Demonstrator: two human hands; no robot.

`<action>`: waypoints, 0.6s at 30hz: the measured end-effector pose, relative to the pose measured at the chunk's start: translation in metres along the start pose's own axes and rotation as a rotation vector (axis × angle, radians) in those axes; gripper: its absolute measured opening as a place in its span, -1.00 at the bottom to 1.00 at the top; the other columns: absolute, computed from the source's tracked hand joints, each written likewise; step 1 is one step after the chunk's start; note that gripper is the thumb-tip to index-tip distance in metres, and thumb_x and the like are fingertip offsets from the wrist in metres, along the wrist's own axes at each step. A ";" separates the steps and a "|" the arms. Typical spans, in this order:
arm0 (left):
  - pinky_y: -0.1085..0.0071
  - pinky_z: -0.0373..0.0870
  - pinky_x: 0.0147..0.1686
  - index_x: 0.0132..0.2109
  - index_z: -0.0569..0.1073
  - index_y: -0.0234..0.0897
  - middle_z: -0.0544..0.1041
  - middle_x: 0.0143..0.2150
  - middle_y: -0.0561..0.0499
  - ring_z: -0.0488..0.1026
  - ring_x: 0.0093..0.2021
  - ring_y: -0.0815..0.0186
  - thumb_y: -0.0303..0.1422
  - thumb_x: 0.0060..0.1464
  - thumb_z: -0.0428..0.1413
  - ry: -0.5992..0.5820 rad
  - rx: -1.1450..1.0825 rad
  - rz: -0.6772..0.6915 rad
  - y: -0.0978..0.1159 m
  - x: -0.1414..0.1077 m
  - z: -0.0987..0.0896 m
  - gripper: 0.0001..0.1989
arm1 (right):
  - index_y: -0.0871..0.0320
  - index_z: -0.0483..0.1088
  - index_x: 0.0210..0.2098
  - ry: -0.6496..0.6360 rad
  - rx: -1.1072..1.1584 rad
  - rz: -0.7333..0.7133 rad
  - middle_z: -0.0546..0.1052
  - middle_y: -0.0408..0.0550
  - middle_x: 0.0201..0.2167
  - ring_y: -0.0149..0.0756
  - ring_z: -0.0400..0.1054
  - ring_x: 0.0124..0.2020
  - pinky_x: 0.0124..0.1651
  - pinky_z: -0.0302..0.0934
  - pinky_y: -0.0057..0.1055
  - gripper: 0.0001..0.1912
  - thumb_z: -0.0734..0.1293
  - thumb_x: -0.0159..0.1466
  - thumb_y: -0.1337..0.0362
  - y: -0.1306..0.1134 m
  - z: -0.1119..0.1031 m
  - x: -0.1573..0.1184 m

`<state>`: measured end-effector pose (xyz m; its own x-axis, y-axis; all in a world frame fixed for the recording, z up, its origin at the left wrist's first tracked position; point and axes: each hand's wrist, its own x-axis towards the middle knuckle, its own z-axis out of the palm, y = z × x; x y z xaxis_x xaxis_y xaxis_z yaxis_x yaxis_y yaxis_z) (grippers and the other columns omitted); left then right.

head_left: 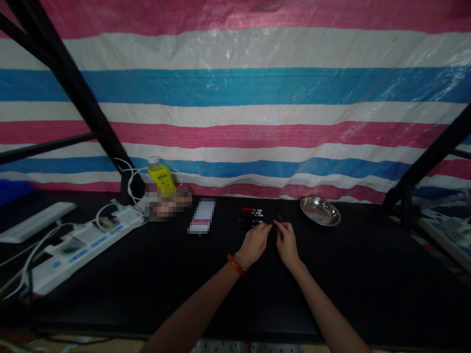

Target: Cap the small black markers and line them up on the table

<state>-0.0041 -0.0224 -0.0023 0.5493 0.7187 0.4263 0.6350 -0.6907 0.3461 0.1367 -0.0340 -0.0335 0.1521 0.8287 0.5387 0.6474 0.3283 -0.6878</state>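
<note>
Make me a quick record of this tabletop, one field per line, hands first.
Left hand: nearest the black rods; grip unclear
Right hand: fingertips close to the left's; grip unclear
Bracelet: orange, left wrist
Red rod: beyond the black rods
Dish: metal, right of both hands
Bottle: yellow, white cap, back left
Power strip: white, left side

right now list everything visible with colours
tabletop: one, black, below
striped sheet: one, multicoloured, behind
frame posts: two, black, sides
power strip: one, white, left
cables: several, white, left
flat bar: one, white, left
unclear object: one, blue, left
bottle: one, yellow, left
pixelated item: one, pinkish, before bottle
slab: one, pale, centre left
slim items: several, red or black, centre
dish: one, silver, right
clutter: uncertain, pale, right
dotted fabric: two patches, pale, bottom
bracelet: one, orange, wrist
left hand: one, centre
right hand: one, centre
</note>
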 end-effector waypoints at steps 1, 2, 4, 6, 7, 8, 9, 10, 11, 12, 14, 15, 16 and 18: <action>0.36 0.41 -0.13 -0.01 0.32 -0.26 0.43 -0.13 -0.04 0.43 -0.16 0.33 -0.51 0.20 -0.20 0.011 -0.013 -0.002 0.000 0.000 0.000 -0.70 | 0.15 0.39 -0.06 0.042 0.029 0.008 0.35 0.03 -0.27 -0.25 0.30 -0.23 -0.12 0.25 -0.24 -0.63 0.09 0.23 0.38 -0.002 -0.001 0.001; 0.36 0.41 -0.11 0.00 0.32 -0.26 0.42 -0.12 -0.05 0.43 -0.14 0.33 -0.51 0.21 -0.20 0.021 -0.029 -0.002 0.001 0.000 -0.001 -0.70 | 0.14 0.39 -0.07 0.083 0.052 0.017 0.34 0.02 -0.27 -0.26 0.30 -0.23 -0.12 0.25 -0.24 -0.65 0.09 0.24 0.35 -0.004 -0.003 0.001; 0.36 0.41 -0.10 0.00 0.31 -0.25 0.41 -0.11 -0.04 0.43 -0.13 0.33 -0.49 0.22 -0.20 0.039 -0.063 -0.001 0.002 0.000 -0.002 -0.70 | 0.14 0.39 -0.10 0.146 0.089 0.028 0.34 0.02 -0.25 -0.26 0.30 -0.20 -0.09 0.24 -0.23 -0.68 0.09 0.26 0.30 -0.009 -0.006 0.002; 0.36 0.41 -0.10 -0.01 0.31 -0.24 0.42 -0.11 -0.03 0.43 -0.13 0.34 -0.46 0.23 -0.21 0.054 -0.094 0.001 0.004 0.001 -0.004 -0.71 | 0.14 0.39 -0.13 0.180 0.133 0.038 0.36 0.04 -0.23 -0.24 0.31 -0.17 -0.07 0.24 -0.21 -0.71 0.12 0.27 0.25 -0.012 -0.008 0.003; 0.36 0.41 -0.10 -0.01 0.32 -0.23 0.42 -0.12 -0.02 0.43 -0.13 0.34 -0.45 0.23 -0.21 0.059 -0.105 0.003 0.005 0.001 -0.005 -0.72 | 0.15 0.38 -0.14 0.186 0.164 0.050 0.37 0.04 -0.23 -0.25 0.32 -0.19 -0.09 0.25 -0.21 -0.72 0.13 0.26 0.22 -0.012 -0.008 0.003; 0.36 0.42 -0.11 -0.02 0.32 -0.22 0.42 -0.12 -0.02 0.43 -0.14 0.34 -0.45 0.24 -0.20 0.064 -0.114 0.004 0.006 0.001 -0.005 -0.73 | 0.16 0.37 -0.14 0.188 0.206 0.068 0.38 0.03 -0.24 -0.26 0.33 -0.22 -0.12 0.27 -0.22 -0.73 0.15 0.26 0.20 -0.013 -0.008 0.003; 0.36 0.42 -0.11 -0.02 0.32 -0.22 0.42 -0.13 -0.02 0.42 -0.14 0.34 -0.45 0.24 -0.20 0.068 -0.120 0.004 0.006 0.001 -0.006 -0.73 | 0.16 0.36 -0.14 0.186 0.260 0.091 0.39 0.03 -0.25 -0.28 0.35 -0.26 -0.16 0.29 -0.24 -0.73 0.17 0.25 0.18 -0.013 -0.007 0.002; 0.36 0.42 -0.12 -0.03 0.32 -0.22 0.42 -0.13 -0.02 0.42 -0.14 0.34 -0.44 0.23 -0.19 0.074 -0.124 0.003 0.006 0.001 -0.007 -0.74 | 0.16 0.35 -0.15 0.185 0.319 0.116 0.41 0.02 -0.25 -0.29 0.36 -0.29 -0.18 0.30 -0.25 -0.73 0.18 0.24 0.17 -0.014 -0.006 0.002; 0.36 0.42 -0.12 -0.04 0.33 -0.23 0.43 -0.14 -0.02 0.42 -0.14 0.34 -0.44 0.23 -0.19 0.080 -0.126 0.002 0.006 0.001 -0.007 -0.74 | 0.16 0.34 -0.16 0.188 0.374 0.140 0.42 0.01 -0.26 -0.30 0.37 -0.31 -0.19 0.31 -0.27 -0.73 0.20 0.23 0.15 -0.015 -0.004 0.001; 0.35 0.42 -0.13 -0.05 0.33 -0.23 0.43 -0.14 -0.02 0.42 -0.15 0.34 -0.44 0.23 -0.18 0.087 -0.126 0.000 0.006 0.001 -0.007 -0.75 | 0.16 0.35 -0.18 0.198 0.413 0.160 0.44 0.00 -0.27 -0.30 0.38 -0.30 -0.19 0.31 -0.27 -0.73 0.22 0.22 0.14 -0.016 -0.004 0.001; 0.36 0.42 -0.14 -0.06 0.33 -0.23 0.43 -0.15 -0.02 0.42 -0.16 0.34 -0.44 0.23 -0.17 0.099 -0.126 -0.003 0.006 0.001 -0.007 -0.76 | 0.17 0.37 -0.24 0.239 0.453 0.193 0.48 -0.01 -0.29 -0.29 0.40 -0.27 -0.16 0.30 -0.28 -0.73 0.28 0.17 0.12 -0.019 -0.004 0.000; 0.36 0.41 -0.15 -0.06 0.33 -0.23 0.44 -0.15 -0.02 0.42 -0.16 0.33 -0.44 0.22 -0.16 0.103 -0.125 -0.005 0.006 0.001 -0.007 -0.77 | 0.17 0.38 -0.27 0.266 0.468 0.214 0.50 -0.02 -0.31 -0.28 0.40 -0.27 -0.16 0.30 -0.29 -0.73 0.31 0.14 0.11 -0.022 -0.004 0.001; 0.36 0.41 -0.15 -0.07 0.34 -0.24 0.44 -0.16 -0.02 0.42 -0.17 0.33 -0.44 0.22 -0.16 0.106 -0.125 -0.007 0.006 0.001 -0.007 -0.77 | 0.18 0.39 -0.29 0.290 0.491 0.240 0.51 -0.03 -0.34 -0.28 0.41 -0.29 -0.19 0.31 -0.31 -0.72 0.34 0.11 0.10 -0.024 -0.005 0.002; 0.36 0.41 -0.15 -0.09 0.34 -0.24 0.44 -0.18 -0.02 0.42 -0.18 0.33 -0.44 0.22 -0.15 0.106 -0.129 -0.013 0.007 0.002 -0.008 -0.78 | 0.19 0.38 -0.32 0.316 0.576 0.307 0.53 -0.05 -0.40 -0.31 0.42 -0.38 -0.29 0.32 -0.35 -0.69 0.38 0.06 0.09 -0.027 -0.007 0.004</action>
<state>-0.0031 -0.0267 0.0073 0.4770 0.7198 0.5043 0.5630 -0.6909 0.4535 0.1250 -0.0432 -0.0091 0.5293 0.7795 0.3351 0.0582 0.3606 -0.9309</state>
